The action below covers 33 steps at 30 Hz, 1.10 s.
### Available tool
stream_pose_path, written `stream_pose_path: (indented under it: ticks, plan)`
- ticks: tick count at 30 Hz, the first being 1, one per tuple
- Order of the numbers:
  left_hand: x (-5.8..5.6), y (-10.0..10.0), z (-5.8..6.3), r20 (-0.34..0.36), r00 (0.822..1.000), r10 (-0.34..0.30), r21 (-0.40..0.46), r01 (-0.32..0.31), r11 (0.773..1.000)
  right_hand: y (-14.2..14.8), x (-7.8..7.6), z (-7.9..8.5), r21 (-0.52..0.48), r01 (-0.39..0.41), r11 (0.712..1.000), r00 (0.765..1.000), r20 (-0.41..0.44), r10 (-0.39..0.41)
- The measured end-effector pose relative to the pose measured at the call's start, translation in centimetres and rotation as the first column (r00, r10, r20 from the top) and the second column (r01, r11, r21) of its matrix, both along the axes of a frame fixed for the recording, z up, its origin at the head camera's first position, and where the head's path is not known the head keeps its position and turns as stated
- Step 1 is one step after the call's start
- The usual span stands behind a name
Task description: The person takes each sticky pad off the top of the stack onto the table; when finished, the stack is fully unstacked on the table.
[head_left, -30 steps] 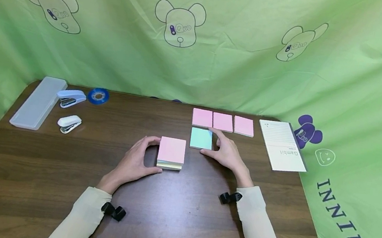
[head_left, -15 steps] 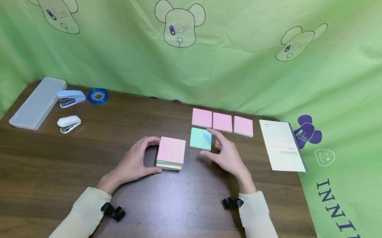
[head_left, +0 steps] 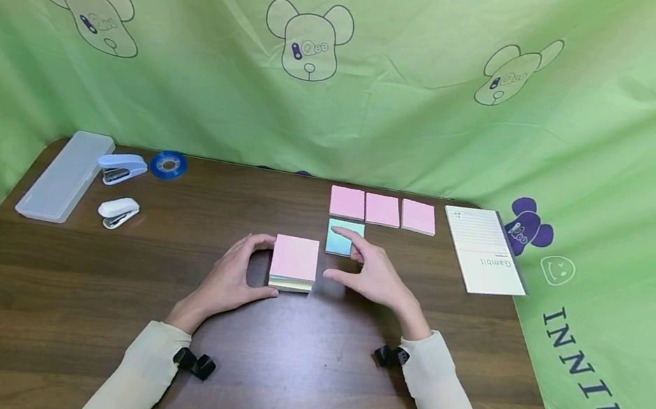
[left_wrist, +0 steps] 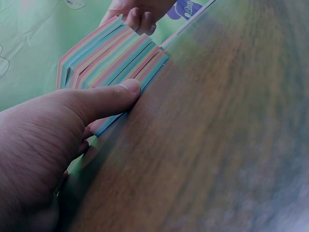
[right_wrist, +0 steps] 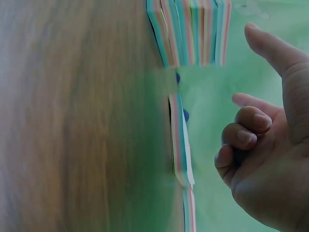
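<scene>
A tall stack of sticky note pads (head_left: 294,258) with a pink top stands at the table's middle. My left hand (head_left: 228,278) holds it between the thumb in front and fingers at the far left. In the left wrist view the thumb lies along the stack's striped pink, yellow and blue side (left_wrist: 111,58). My right hand (head_left: 377,277) is over the table right of the stack, holding nothing. Its index finger, stretched out, overlaps a turquoise sticky note pad (head_left: 335,244) in the head view. In the right wrist view, thumb and index are spread and the other fingers curl in.
Behind the turquoise pad lies a row of pink pads (head_left: 382,210). A notepad (head_left: 483,252) is at the right edge. On the left are a translucent case (head_left: 66,178), a blue stapler (head_left: 122,168), a white stapler (head_left: 119,211) and a blue tape roll (head_left: 168,165).
My right hand has drawn away from the turquoise pad's right side and moved left toward the tall stack. The left hand and the stack have stayed put.
</scene>
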<state>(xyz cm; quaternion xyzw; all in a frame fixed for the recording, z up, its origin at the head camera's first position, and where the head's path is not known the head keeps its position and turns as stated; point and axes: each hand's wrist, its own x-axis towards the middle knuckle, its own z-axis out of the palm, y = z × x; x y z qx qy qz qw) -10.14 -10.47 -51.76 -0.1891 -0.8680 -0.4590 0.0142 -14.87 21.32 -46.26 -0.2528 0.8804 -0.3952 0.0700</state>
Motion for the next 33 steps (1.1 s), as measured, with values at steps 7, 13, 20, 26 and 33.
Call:
stream_pose_path:
  ticks: [7, 13, 20, 26, 33]
  plan:
    - [0.0, 0.0, 0.0, 0.001, 1.000, -0.002, 0.004, 0.002, 1.000, -1.4, 0.4, -0.3, 0.020, -0.047, 0.999, 0.999, 0.004, 0.047]
    - [0.0, -0.1, -0.1, 0.004, 1.000, -0.001, 0.002, 0.001, 1.000, -2.4, 0.6, -0.3, 0.042, -0.060, 0.997, 0.998, 0.009, 0.060]
    - [-0.1, 0.0, -0.1, 0.001, 1.000, -0.007, -0.002, 0.007, 1.000, -3.4, 0.6, -0.3, 0.048, -0.048, 0.998, 0.999, 0.005, 0.047]
    - [-0.1, -0.1, 0.0, 0.002, 1.000, -0.012, -0.001, 0.012, 1.000, -4.2, 0.6, -0.4, 0.066, -0.035, 0.997, 0.999, -0.003, 0.035]
    - [0.0, -0.1, 0.0, 0.002, 1.000, -0.013, 0.004, 0.013, 1.000, -4.6, 0.8, -0.5, 0.069, -0.010, 0.998, 1.000, 0.010, 0.009]
